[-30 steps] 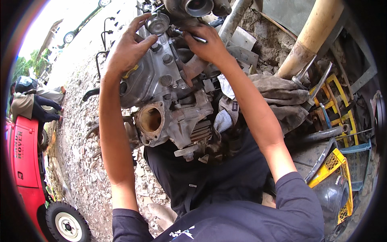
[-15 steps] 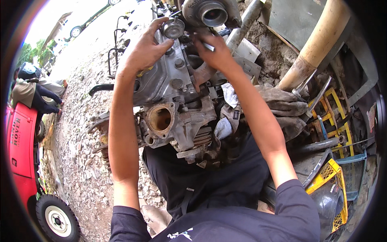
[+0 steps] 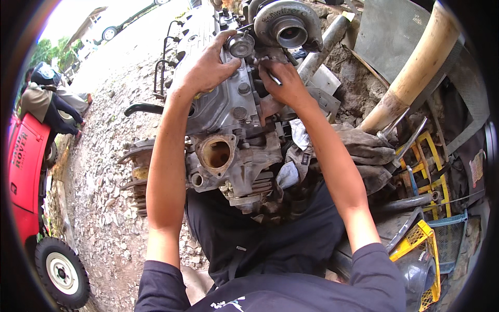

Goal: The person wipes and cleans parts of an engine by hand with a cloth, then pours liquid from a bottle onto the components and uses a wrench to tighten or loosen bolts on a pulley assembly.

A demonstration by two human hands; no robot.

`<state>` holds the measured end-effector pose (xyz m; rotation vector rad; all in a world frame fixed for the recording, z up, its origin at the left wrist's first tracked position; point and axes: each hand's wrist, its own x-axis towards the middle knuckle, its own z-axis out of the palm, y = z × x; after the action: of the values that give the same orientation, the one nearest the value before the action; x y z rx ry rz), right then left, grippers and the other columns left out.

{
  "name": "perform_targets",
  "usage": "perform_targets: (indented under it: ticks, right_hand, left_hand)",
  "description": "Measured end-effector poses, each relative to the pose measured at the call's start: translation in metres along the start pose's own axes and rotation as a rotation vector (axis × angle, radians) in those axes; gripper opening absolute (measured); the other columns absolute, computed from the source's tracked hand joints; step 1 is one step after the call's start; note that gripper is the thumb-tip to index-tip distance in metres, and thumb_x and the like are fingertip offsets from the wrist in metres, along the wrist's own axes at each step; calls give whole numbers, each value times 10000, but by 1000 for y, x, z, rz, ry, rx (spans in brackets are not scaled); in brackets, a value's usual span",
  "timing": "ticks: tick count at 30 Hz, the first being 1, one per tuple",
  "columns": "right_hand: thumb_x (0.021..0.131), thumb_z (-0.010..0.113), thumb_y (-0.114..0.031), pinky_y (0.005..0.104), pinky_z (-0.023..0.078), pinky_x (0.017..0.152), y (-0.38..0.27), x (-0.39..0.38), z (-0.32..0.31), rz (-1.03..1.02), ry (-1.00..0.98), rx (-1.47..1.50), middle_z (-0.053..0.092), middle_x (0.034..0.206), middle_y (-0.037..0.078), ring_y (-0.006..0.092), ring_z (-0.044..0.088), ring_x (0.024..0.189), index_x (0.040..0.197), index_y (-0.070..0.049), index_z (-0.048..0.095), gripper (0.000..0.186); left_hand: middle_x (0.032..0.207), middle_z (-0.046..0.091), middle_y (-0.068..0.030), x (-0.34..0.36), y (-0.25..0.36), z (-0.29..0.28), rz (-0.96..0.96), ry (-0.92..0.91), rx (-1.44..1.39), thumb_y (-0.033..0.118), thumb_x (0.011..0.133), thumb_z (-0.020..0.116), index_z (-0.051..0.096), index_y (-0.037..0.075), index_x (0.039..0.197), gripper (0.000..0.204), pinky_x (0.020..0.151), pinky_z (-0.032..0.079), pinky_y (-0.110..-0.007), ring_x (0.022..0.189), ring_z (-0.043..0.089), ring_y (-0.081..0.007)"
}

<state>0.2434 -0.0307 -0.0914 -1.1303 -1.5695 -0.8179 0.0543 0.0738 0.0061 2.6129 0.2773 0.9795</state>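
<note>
My left hand (image 3: 210, 70) has its thumb and fingers around the left and lower side of a round metal canister (image 3: 240, 46), beside the turbocharger (image 3: 286, 28) atop a grimy engine (image 3: 213, 117). My right hand (image 3: 286, 83), just right of and below the canister, is closed on a slim silver tool (image 3: 276, 80), with fingertips partly hidden among the fittings under the turbocharger. A triangular flanged opening with a rusty interior (image 3: 215, 151) faces up on the engine's near end. A reddish-brown metal part (image 3: 269, 108) lies below my right hand.
Gravel (image 3: 114, 166) lies left, with a red vehicle (image 3: 26, 171) and two people (image 3: 47, 101) beside it. At right are a bamboo pole (image 3: 405, 73), steel pipes (image 3: 416, 200), rags (image 3: 358, 148), and yellow (image 3: 434, 156) and blue crates (image 3: 449, 242).
The engine and both hands appear further right and lower as the view shifts. My right hand's fingers have curled more tightly around the silver tool under the turbocharger.
</note>
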Motion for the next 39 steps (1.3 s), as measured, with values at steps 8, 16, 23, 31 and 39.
perform_targets:
  ticks: [8, 16, 23, 31, 39]
  right_hand:
    - [741, 733, -133, 462, 498, 705, 2, 2, 0, 30, -115, -88, 641, 858, 113, 357, 620, 754, 911, -53, 628, 215]
    - [782, 707, -64, 411, 514, 715, 22, 16, 0, 149, -37, -41, 677, 895, 124, 331, 655, 813, 1037, -68, 643, 262]
    - [817, 686, -122, 427, 509, 743, 20, 12, 4, 290, -85, -24, 672, 944, 137, 358, 642, 832, 1044, -68, 655, 235]
    - [842, 642, -235, 418, 498, 855, -43, 32, -35, 478, -133, -3, 657, 1042, 203, 366, 610, 995, 1014, -18, 661, 278]
    - [867, 575, -102, 416, 498, 655, -47, 13, -30, 264, -117, 112, 670, 886, 175, 336, 652, 763, 1077, -68, 619, 217]
  left_hand:
    - [1412, 450, -193, -3, 13, -6, -155, -84, -139, 194, 846, 632, 371, 108, 1420, 636, 1083, 356, -379, 1311, 431, -279]
    - [1401, 461, -204, -3, 10, -5, -87, -63, -112, 201, 851, 627, 379, 83, 1413, 626, 1069, 374, -379, 1280, 463, -278]
    - [1391, 480, -198, -2, 14, -4, -107, -60, -98, 220, 852, 623, 385, 104, 1412, 619, 995, 432, -371, 1184, 542, -274]
    - [1347, 510, -183, -3, 15, -10, -173, -75, -106, 207, 852, 632, 399, 101, 1397, 603, 802, 489, -327, 911, 584, -198]
    - [1326, 525, -241, -3, 14, -6, -176, -65, -217, 167, 844, 628, 403, 80, 1390, 597, 546, 444, -239, 576, 461, -47]
